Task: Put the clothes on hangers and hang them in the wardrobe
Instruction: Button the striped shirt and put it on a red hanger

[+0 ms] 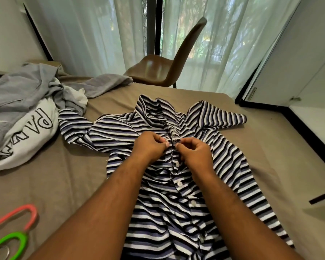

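A striped shirt (176, 199) in black, white and blue lies spread on the bed (54, 184), collar away from me, white buttons running down its front. My left hand (150, 145) pinches the left side of the button placket just below the collar. Close beside it, my right hand (193, 151) pinches the right side of the placket at the same height. A pink hanger (29, 212) and a green hanger (17, 241) lie on the bed at the lower left. A white wardrobe (298, 62) stands at the right.
A heap of grey clothes (26, 91) and a white garment with printed letters (26, 134) lie at the left of the bed. A brown chair (163, 70) stands beyond the bed, before sheer curtains (94, 34). A dark strap (323, 197) lies at the right edge.
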Motion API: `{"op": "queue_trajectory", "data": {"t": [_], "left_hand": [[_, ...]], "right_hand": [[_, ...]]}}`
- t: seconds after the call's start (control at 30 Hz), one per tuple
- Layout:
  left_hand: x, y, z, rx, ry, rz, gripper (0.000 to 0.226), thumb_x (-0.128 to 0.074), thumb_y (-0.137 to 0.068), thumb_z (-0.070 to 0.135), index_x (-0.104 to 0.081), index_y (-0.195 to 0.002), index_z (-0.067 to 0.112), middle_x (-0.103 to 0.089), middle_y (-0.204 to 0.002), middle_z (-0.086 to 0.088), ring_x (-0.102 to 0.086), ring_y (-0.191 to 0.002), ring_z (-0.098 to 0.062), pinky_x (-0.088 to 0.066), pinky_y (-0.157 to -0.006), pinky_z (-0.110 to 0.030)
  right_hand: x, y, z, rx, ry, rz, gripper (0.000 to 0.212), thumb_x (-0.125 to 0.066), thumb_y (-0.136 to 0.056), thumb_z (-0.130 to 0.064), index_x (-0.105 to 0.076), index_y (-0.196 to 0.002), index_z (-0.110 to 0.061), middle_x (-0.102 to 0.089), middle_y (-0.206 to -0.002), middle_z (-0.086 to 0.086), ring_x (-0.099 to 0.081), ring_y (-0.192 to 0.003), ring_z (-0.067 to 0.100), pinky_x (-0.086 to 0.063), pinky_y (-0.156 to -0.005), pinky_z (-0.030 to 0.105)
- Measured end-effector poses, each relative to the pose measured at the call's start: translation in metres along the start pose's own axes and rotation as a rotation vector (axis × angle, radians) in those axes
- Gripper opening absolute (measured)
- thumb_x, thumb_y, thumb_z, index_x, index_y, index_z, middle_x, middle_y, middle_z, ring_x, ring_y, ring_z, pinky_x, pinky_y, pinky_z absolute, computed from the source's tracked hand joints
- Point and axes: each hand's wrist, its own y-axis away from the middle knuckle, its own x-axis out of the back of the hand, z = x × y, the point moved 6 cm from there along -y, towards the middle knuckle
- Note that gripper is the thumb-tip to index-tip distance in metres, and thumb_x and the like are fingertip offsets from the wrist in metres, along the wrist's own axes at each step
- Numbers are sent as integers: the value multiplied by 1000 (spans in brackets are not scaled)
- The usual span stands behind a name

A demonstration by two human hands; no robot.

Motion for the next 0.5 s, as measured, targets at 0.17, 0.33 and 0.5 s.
{"op": "queue_trajectory", "data": {"t": [0.17,0.33,0.5], "left_hand": [[1,1,2,21,201,-38,11,-76,-87,19,-76,-76,17,-76,-80,-6,-72,-79,-19,-60,-76,-31],[-2,-1,-3,65,335,-84,11,-73,-91,15,-76,-81,13,-76,-85,-12,-68,-78,-20,-59,-79,-34],[1,2,0,64,331,-85,9,-71,-93,15,-77,-87,10,-75,-83,-9,-66,-71,-14,-52,-65,-24]], "right_hand": [[-15,4,-17,116,57,-31,8,-78,-86,-17,-75,-94,-20,-77,-86,1,-75,-83,16,-63,-77,31],[-15,3,-16,111,94,-30,9,-78,-87,-19,-77,-96,-20,-78,-87,-1,-75,-84,15,-63,-80,37],[-14,3,-15,103,83,-40,7,-78,-88,-19,-78,-93,-22,-78,-84,-4,-75,-81,14,-63,-75,33]]}}
